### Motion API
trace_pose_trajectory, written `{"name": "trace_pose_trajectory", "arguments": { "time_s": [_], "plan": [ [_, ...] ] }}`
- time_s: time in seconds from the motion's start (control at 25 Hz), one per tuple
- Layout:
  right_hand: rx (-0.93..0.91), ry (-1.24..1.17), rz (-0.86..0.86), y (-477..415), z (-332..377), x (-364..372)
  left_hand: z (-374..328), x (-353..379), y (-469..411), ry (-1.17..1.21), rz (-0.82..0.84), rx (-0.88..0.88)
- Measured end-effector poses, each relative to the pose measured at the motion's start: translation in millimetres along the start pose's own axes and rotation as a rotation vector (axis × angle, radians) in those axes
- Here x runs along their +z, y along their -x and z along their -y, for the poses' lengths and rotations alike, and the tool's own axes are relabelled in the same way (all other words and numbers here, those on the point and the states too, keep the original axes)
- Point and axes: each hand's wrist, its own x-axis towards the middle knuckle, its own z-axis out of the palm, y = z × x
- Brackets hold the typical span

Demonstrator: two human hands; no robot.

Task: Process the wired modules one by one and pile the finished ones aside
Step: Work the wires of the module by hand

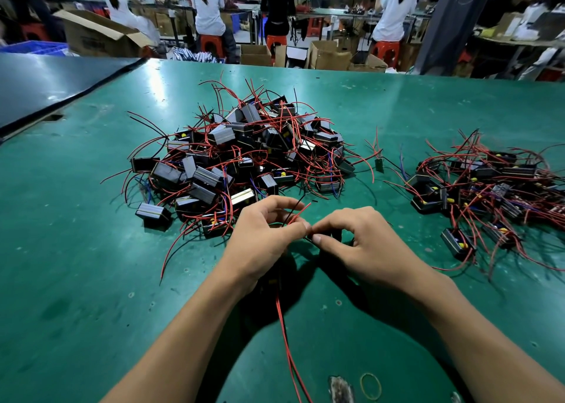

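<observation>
A big heap of black box-shaped modules (241, 155) with red, black and blue wires lies mid-table. A second, flatter pile of modules (486, 185) sits at the right. My left hand (263, 237) and my right hand (357, 240) meet in front of the heap, fingertips together. They pinch the thin red and black wires (298, 214) of one module. That module (328, 235) shows only as a dark bit under my right fingers. A red wire (286, 335) trails from below my left hand toward me.
The green table (91, 249) carries a loose small green board with wires (379, 164) between the piles. A yellow rubber band (370, 386) and a worn patch (341, 389) lie near the front edge. A dark panel (46, 84) lies at far left. Seated workers and cardboard boxes fill the background.
</observation>
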Motion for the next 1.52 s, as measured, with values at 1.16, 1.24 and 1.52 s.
{"name": "trace_pose_trajectory", "arguments": {
  "time_s": [1.16,1.24,1.52],
  "plan": [
    [0.191,-0.26,-0.04,1.2,1.4,-3.5,-5.2,-1.9,-1.5,0.134,0.03,-0.08],
    [0.223,-0.319,-0.04,0.7,0.6,-4.7,-5.6,-3.4,-1.3,0.155,0.034,-0.09],
    [0.27,-0.469,0.046,-0.2,-1.3,-5.5,-6.8,-5.7,-2.8,0.203,0.021,-0.115]
  ]
}}
